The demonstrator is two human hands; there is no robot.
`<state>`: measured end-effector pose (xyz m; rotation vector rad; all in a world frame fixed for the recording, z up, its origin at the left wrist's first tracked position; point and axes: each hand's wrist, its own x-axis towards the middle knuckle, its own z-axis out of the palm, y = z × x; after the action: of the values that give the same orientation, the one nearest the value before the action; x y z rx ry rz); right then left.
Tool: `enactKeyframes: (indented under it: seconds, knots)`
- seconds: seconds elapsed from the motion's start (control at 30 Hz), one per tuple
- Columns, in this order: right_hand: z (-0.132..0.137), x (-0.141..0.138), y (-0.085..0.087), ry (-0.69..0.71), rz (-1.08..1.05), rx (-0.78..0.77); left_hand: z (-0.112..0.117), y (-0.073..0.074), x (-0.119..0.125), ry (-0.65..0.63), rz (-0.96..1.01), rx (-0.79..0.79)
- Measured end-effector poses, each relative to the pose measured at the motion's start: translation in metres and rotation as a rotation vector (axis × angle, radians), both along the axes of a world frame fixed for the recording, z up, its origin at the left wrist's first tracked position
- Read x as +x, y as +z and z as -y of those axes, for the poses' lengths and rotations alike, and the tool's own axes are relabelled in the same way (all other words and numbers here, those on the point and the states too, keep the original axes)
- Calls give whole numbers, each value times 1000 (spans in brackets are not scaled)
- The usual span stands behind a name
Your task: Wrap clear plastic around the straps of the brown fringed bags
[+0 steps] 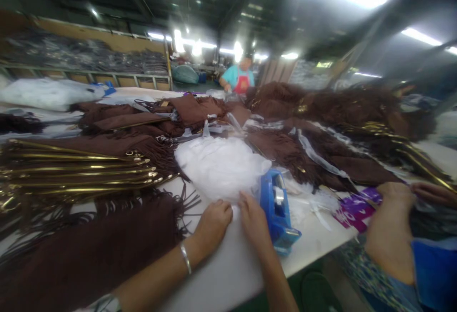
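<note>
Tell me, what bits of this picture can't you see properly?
1. Head view: whether the left hand and right hand pinch the white bag; blur hides the fingertips.
2. Head view: print on the purple packets; blurred, partly behind a co-worker's arm.
3. Head view: that arm's owner; cut off by the right edge.
4. Head view: what the far person handles; too small, behind brown cloth.

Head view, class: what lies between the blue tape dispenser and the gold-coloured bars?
In the head view, a crumpled white heap and some brown fringe lie between the blue tape dispenser and the gold-coloured bars.
</note>
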<state>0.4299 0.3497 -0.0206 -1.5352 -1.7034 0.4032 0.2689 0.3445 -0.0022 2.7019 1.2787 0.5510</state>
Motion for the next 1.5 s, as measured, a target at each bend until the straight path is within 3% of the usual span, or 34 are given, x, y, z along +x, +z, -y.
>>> enactKeyframes:
  seconds: [0.2,0.37,0.53,0.7,0.87,0.97,1.13,1.5]
  knots:
    - [0,1,3,13,24,45,-7,-5,3,-56,33,-17]
    - [-2,1,11,22,48,75,1,-8,6,-79,100,-55]
    - [0,4,13,32,68,72,6,-12,-1,45,273,-187]
    - [2,5,12,58,94,38,-6,-16,-9,103,347,-311]
    - [21,8,15,191,134,2,0,-12,-21,122,279,-190]
    - [38,6,12,264,199,5,14,-9,-19,33,161,-63]
    - [52,-3,4,215,306,-11,28,-5,-8,-105,-27,69]
    - [50,-4,0,187,367,7,36,6,-9,38,-27,40]
